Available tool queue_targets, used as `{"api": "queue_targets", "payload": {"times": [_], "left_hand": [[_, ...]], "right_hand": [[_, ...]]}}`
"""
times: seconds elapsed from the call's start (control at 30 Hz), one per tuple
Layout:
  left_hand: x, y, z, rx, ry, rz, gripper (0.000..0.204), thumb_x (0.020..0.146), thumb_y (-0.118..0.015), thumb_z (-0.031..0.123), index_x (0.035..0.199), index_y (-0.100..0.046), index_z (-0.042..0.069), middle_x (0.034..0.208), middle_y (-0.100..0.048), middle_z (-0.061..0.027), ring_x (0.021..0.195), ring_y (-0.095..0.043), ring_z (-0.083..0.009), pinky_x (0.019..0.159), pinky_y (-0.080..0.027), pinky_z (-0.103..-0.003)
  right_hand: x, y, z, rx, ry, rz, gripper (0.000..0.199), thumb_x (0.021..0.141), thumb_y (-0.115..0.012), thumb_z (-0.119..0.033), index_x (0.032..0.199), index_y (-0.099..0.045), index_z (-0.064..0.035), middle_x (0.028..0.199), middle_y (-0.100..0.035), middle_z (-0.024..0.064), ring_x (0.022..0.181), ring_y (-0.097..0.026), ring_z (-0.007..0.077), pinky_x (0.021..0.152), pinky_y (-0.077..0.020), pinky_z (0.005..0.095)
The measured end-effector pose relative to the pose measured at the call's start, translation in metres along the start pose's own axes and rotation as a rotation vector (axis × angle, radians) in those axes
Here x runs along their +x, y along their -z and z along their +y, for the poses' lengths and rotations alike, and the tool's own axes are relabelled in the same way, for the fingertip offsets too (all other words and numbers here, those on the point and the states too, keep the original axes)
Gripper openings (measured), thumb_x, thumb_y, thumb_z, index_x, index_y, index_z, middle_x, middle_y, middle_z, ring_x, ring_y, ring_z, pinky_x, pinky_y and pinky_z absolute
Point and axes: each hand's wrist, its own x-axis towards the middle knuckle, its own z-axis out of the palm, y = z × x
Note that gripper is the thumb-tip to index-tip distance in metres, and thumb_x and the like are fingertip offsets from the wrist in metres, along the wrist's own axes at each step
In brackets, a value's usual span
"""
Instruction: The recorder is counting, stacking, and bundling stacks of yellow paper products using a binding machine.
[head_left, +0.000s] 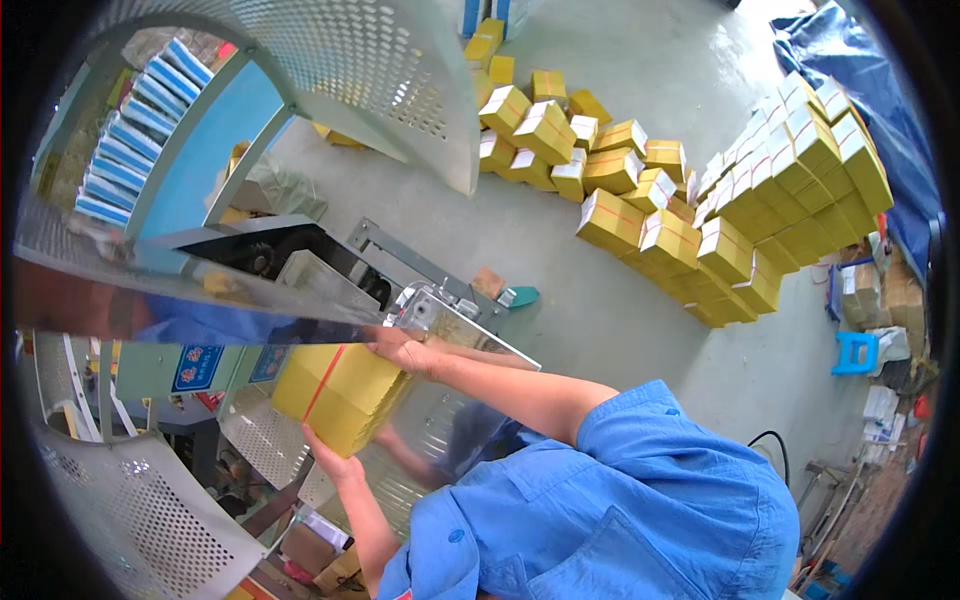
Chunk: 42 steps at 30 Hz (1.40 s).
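Observation:
A thick bundle of yellow paper [340,385], bound with a red band, is held between my two hands over a shiny metal worktop [445,400]. My left hand [335,458] grips its lower edge, the thumb along the side and the other fingers partly hidden beneath. At the upper right corner, my right hand [402,355] is closed on the bundle, its fingertips partly hidden by a metal bar [240,315]. The sheet edges face my body. A reflection of an arm and blue sleeve shows in the worktop.
Perforated metal guards [150,510] flank the machine, with another guard [380,70] above. Stacked yellow bundles [640,225] cover the floor beyond, beside a taller pile [800,175]. A blue stool [855,353] stands at the right. Blue-and-white packs [130,140] line the far left.

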Motion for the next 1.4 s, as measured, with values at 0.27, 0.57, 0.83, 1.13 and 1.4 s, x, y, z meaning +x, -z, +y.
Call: {"api": "queue_targets", "payload": {"times": [0.27, 0.57, 0.83, 1.13, 1.4], "left_hand": [[0.009, -0.003, 0.007, 0.038, 0.014, -0.013, 0.061, 0.099, -0.042, 0.049, 0.142, -0.04, 0.006, 0.142, -0.047, -0.0097, 0.13, -0.046, -0.0244, 0.108, -0.035, -0.041], [-0.008, 0.015, -0.006, -0.054, -0.024, 0.019, 0.052, 0.1, -0.046, 0.042, 0.138, -0.046, 0.006, 0.135, -0.054, -0.007, 0.124, -0.051, -0.0217, 0.106, -0.038, -0.039], [-0.118, 0.092, 0.0, 0.505, 0.125, 0.023, 0.05, 0.103, -0.042, 0.037, 0.133, -0.051, -0.001, 0.13, -0.057, -0.0139, 0.118, -0.054, -0.0188, 0.1, -0.041, -0.034], [-0.069, 0.092, -0.002, -0.023, -0.012, 0.134, 0.07, 0.099, -0.04, 0.054, 0.147, -0.035, 0.005, 0.146, -0.042, -0.0143, 0.132, -0.042, -0.0265, 0.109, -0.031, -0.045], [-0.059, 0.07, -0.003, -0.068, 0.316, -0.123, 0.074, 0.098, -0.028, 0.062, 0.145, -0.037, 0.005, 0.146, -0.042, -0.0127, 0.129, -0.047, -0.0302, 0.107, -0.04, -0.043]], "right_hand": [[-0.021, 0.015, 0.004, -0.081, 0.198, -0.118, 0.021, 0.094, -0.047, -0.019, 0.097, -0.06, -0.0042, 0.093, -0.061, 0.0165, 0.091, -0.06, 0.0309, 0.078, -0.049, 0.0374], [-0.002, -0.006, 0.019, -0.203, 0.071, 0.028, 0.031, 0.094, -0.047, -0.021, 0.115, -0.056, -0.0009, 0.112, -0.06, 0.0168, 0.101, -0.06, 0.031, 0.085, -0.0494, 0.0384], [-0.135, -0.009, -0.028, 0.113, -0.03, 0.263, 0.035, 0.1, -0.05, -0.028, 0.103, -0.068, 0.0023, 0.092, -0.066, 0.002, 0.086, -0.059, 0.0109, 0.079, -0.0467, 0.0251], [-0.132, 0.032, -0.033, 0.161, -0.189, 0.229, 0.038, 0.1, -0.047, -0.032, 0.125, -0.06, -0.0053, 0.123, -0.062, 0.0096, 0.115, -0.054, 0.0172, 0.1, -0.0404, 0.0342], [-0.117, -0.02, 0.0, 0.065, -0.137, 0.164, 0.051, 0.097, -0.044, -0.047, 0.13, -0.057, -0.0103, 0.126, -0.061, 0.009, 0.118, -0.054, 0.023, 0.104, -0.0382, 0.035]]}}
